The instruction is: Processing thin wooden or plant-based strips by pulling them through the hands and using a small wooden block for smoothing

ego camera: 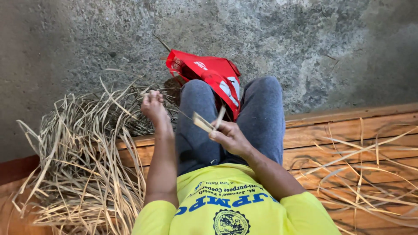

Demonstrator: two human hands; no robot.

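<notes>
Dry, pale straw strip (209, 124) is pinched in my closed right hand (228, 137); my left hand (153, 105), fisted on its thin far end, could snap it by tugging hard.

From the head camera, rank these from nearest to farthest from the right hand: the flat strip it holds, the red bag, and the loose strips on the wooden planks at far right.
1. Flat strip: held in the right hand, sticking out toward the left.
2. Red bag: on the concrete floor ahead, beyond the knees.
3. Loose strips: spread on the wooden planks at far right.
</notes>
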